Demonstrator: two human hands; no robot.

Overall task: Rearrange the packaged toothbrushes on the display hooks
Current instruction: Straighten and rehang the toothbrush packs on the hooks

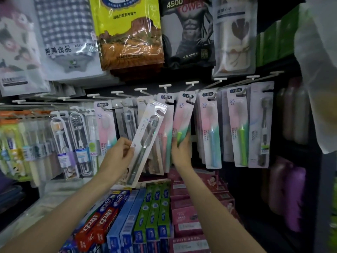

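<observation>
A: Toothbrush pack (145,143), clear-fronted on a white card with a grey brush inside, is off the hooks. It tilts with its top leaning right, in front of the hanging row.

B: Who has it?

A: The left hand (119,154) pinches its lower left edge, fingers curled round the card. The right hand (180,149) grips the bottom of a pink-and-green pack (182,123) holding a green brush, which hangs from a hook (191,84) just right of the tilted pack.

B: And around them?

A: More pink-and-green packs (237,125) hang to the right, and clear-cased brushes (63,141) to the left. Bagged towels (127,33) hang above. Toothpaste boxes (153,216) in red, blue and green stand below, with pink boxes (193,207) beside them.
</observation>
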